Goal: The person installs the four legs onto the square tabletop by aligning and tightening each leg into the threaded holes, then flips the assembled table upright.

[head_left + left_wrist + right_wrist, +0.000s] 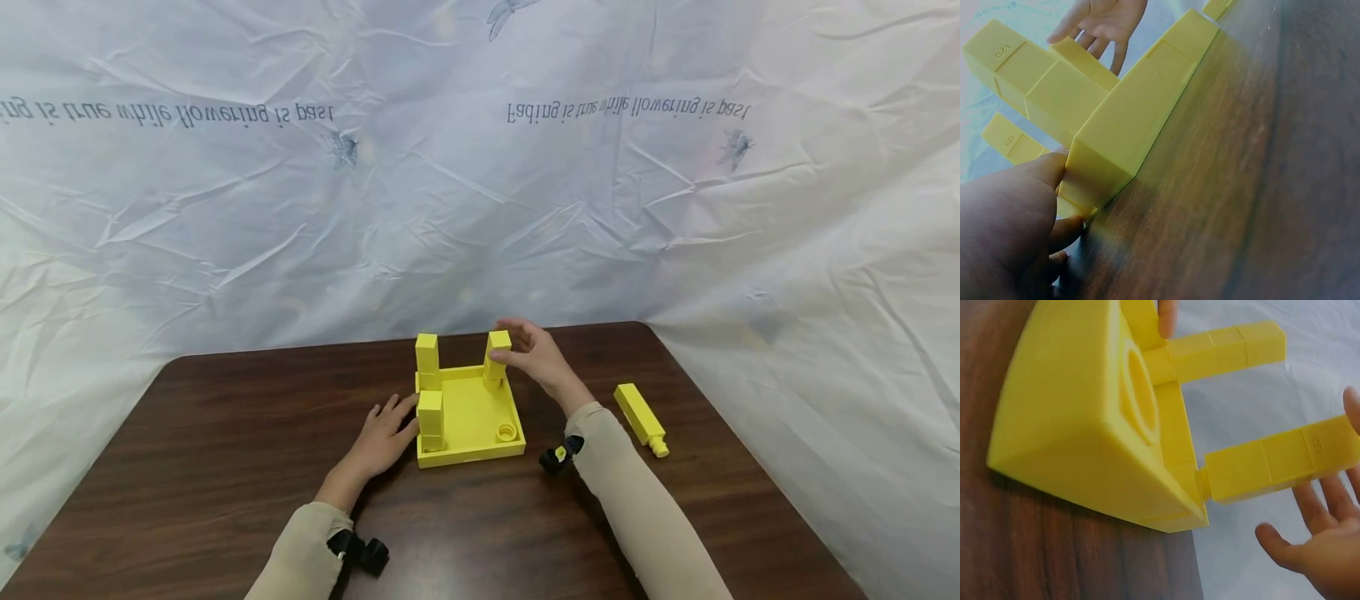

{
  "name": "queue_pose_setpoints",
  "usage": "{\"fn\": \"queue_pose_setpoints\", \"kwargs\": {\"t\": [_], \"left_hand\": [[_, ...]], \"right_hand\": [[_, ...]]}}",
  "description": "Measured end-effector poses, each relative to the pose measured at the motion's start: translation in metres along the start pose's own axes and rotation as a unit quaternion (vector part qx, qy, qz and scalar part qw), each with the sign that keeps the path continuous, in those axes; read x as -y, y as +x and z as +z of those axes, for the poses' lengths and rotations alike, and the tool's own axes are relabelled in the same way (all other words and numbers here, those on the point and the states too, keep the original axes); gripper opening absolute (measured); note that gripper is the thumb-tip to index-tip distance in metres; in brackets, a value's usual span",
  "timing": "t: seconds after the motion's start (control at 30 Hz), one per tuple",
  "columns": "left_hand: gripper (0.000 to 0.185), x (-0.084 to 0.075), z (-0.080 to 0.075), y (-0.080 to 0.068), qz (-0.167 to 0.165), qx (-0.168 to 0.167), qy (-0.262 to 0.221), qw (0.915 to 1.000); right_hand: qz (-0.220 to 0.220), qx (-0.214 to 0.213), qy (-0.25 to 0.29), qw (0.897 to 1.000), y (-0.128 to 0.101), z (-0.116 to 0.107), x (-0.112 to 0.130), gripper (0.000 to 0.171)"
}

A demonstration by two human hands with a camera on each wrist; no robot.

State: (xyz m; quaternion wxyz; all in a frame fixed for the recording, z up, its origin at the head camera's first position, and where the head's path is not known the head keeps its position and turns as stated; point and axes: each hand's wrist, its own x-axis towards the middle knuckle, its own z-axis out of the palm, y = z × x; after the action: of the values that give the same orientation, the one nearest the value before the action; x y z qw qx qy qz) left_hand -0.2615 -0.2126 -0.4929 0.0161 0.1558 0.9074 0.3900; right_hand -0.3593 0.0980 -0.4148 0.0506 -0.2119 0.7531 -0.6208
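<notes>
Right hand [536,357] is up at the far right post [497,360] of the yellow base [472,419], fingers loosely spread around the post's top; the right wrist view shows the palm open with fingertips near the post, so whether it truly grips cannot be told. Left hand [384,435] lies flat on the dark wooden surface [225,442], fingers straight, its fingertips touching the left edge of the base beside the near left post [431,421]. A third post, the far left post [427,362], stands upright at the base's far left corner. At the near right corner of the base sits an empty round socket [507,432]. One loose post [641,418] lies on its side on the surface, well to the right of the base. Behind hangs a crumpled white sheet [480,167] with printed lettering.
</notes>
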Motion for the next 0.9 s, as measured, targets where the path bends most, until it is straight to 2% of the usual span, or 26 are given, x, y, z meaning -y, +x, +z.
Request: {"fn": "queue_pose_setpoints", "kwargs": {"t": [0.13,0.23,0.33,0.43,0.53,0.67,0.8,0.9], "left_hand": [[0.058,0.001,0.0,0.0,0.0,-0.001,0.0,1.0],[0.059,0.001,0.0,0.0,-0.002,0.001,-0.001,1.0],[0.059,0.001,0.0,0.0,-0.003,0.003,0.001,1.0],[0.058,0.001,0.0,0.0,-0.002,0.0,-0.001,1.0],[0.058,0.0,-0.001,0.0,-0.002,0.001,-0.001,1.0],[0.059,-0.001,-0.002,0.0,0.003,0.002,0.004,1.0],[0.059,0.0,-0.001,0.001,0.004,0.003,0.004,1.0],[0.059,0.001,-0.001,0.001,0.003,0.004,0.002,1.0]], "right_hand": [[0.009,0.035,0.015,0.999,0.004,-0.004,-0.001,0.06],[0.009,0.036,0.017,0.999,0.005,-0.003,-0.002,0.058],[0.008,0.014,0.011,1.0,0.004,0.001,-0.003,0.053],[0.004,-0.028,-0.015,0.999,0.001,0.007,-0.003,0.05],[-0.005,-0.076,-0.044,0.996,-0.002,0.016,-0.002,0.051],[-0.023,-0.119,-0.063,0.991,-0.005,0.027,-0.001,0.052],[-0.026,-0.136,-0.076,0.987,-0.005,0.031,-0.002,0.05],[-0.023,-0.118,-0.075,0.99,-0.006,0.029,-0.002,0.055]]}}
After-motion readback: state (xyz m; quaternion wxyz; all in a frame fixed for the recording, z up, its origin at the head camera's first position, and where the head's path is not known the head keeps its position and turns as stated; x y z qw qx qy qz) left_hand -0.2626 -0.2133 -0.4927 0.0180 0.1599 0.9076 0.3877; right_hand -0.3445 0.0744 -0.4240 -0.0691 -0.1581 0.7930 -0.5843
